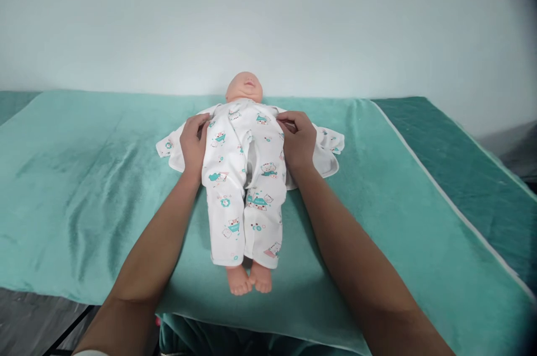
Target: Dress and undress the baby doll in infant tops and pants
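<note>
A baby doll (pixel 245 86) lies on its back, its head away from me and its bare feet (pixel 249 279) toward me. White printed baby trousers (pixel 264 216) cover its legs and reach high over the torso, with a slit at the crotch. A matching white baby shirt (pixel 325 155) spreads out beside and under the torso, its sleeves stretched to both sides. At the left edge of the trousers' upper part, my left hand (pixel 195 142) is closed with fingers curled. My right hand (pixel 300 139) grips the opposite edge the same way. The fingertips are partly hidden by cloth.
Green plush cloth (pixel 104 177) covers the table, wrinkled on the left. A darker green strip with a pale border (pixel 461 155) runs along the right. Behind stands a plain pale wall (pixel 268 15). Grey floor (pixel 29 317) shows at the lower left.
</note>
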Demonstrator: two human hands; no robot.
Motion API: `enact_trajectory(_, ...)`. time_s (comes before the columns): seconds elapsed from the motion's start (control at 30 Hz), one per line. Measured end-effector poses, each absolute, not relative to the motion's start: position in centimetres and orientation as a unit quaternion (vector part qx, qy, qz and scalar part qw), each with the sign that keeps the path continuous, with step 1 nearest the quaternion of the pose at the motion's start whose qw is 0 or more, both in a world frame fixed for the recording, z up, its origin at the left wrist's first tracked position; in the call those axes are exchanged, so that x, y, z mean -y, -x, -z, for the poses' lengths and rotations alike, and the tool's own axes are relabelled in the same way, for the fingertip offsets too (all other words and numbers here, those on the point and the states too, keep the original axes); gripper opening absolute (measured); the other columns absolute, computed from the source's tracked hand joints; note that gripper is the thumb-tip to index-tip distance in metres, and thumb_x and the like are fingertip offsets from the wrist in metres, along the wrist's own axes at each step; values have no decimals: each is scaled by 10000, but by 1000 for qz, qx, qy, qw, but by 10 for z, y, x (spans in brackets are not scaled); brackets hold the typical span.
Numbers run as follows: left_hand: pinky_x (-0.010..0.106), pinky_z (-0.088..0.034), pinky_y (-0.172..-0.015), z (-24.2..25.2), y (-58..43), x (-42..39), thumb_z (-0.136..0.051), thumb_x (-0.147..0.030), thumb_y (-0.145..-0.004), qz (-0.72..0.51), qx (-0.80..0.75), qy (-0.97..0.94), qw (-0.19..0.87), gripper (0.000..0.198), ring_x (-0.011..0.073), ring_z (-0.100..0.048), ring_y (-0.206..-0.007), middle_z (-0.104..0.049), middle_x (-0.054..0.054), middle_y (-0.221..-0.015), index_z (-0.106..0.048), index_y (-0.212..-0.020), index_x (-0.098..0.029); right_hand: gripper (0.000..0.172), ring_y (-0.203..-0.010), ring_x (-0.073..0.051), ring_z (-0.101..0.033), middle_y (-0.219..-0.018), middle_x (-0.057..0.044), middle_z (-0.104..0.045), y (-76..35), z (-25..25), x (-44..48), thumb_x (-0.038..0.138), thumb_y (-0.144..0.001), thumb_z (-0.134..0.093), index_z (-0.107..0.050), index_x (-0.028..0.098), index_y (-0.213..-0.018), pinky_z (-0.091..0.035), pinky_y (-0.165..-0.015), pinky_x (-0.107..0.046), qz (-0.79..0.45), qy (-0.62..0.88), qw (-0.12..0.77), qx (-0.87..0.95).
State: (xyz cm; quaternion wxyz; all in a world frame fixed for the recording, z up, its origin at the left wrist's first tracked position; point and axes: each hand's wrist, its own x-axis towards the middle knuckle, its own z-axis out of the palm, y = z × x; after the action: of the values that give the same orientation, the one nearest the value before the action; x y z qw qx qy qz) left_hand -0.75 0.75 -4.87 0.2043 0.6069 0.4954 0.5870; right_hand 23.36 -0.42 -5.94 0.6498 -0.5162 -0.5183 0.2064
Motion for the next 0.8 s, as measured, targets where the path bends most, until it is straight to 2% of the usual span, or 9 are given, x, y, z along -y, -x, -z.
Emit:
enact_trajectory(0.1,364,-451,-1096,47,10,-29,-594,-365,-936,-560,-489,-642,190,209,230,-631,-1186,-744,54,-1169,-747,-1013,-246,88,-1082,-219,-643,-1079,-32,-714,-235,57,-9,296,-831,-641,-692,269,-897,-501,-1031,-413,-209,481,627,576)
enact_trajectory(0.2,355,-479,-1014,42,11,-48,-605,-371,-928,-530,-493,-648,238,202,226,-654,-1054,-745,56,-1053,-746,-913,-226,73,-1161,-241,-610,-1133,-43,-731,-237,54,-23,318,-835,-637,-675,269,-874,-410,-1134,-449,-200,479,589,620)
enact_trajectory(0.27,350,-486,-985,37,12,-57,-646,-365,-896,-514,-489,-647,280,179,222,-653,-1039,-736,66,-1054,-735,-882,-210,96,-1156,-239,-621,-1172,-49,-732,-239,52,-30,335,-829,-647,-649,257,-885,-415,-1125,-442,-238,479,568,626)
enact_trajectory(0.4,338,-483,-1001,27,18,-63,-713,-365,-838,-454,-471,-653,382,184,214,-644,-1122,-722,73,-1239,-706,-918,-199,151,-1173,-222,-639,-1236,-45,-724,-244,46,-37,344,-832,-672,-616,247,-933,-442,-1093,-419,-326,469,532,624)
enact_trajectory(0.53,326,-490,-964,25,20,-63,-700,-316,-839,-422,-450,-661,428,154,203,-643,-1120,-719,68,-1259,-630,-877,-185,137,-1198,-224,-628,-1248,-43,-722,-251,39,-42,357,-872,-660,-614,229,-854,-438,-1090,-416,-359,443,468,675)
enact_trajectory(0.6,314,-485,-934,29,18,-66,-684,-315,-870,-444,-443,-663,409,161,192,-645,-1084,-732,62,-1171,-583,-848,-191,178,-1137,-214,-641,-1182,-42,-728,-252,39,-48,373,-884,-666,-590,225,-819,-459,-1048,-400,-352,436,466,684)
enact_trajectory(0.67,302,-477,-894,36,16,-72,-679,-319,-898,-471,-460,-664,355,193,174,-640,-989,-726,41,-1024,-544,-824,-202,201,-1009,-193,-648,-1026,-24,-724,-251,42,-57,366,-878,-682,-555,229,-805,-490,-953,-368,-324,458,489,668)
enact_trajectory(0.73,294,-473,-850,43,14,-79,-694,-315,-901,-486,-491,-659,296,225,159,-614,-869,-685,13,-884,-519,-806,-211,193,-873,-174,-624,-858,5,-676,-248,48,-66,321,-870,-679,-526,232,-793,-496,-851,-338,-279,497,510,644)
enact_trajectory(0.8,291,-480,-842,49,13,-84,-703,-303,-896,-493,-502,-656,273,219,153,-609,-830,-666,0,-844,-521,-813,-213,155,-802,-162,-601,-781,21,-636,-245,54,-73,270,-867,-655,-526,230,-792,-490,-809,-331,-242,527,521,626)
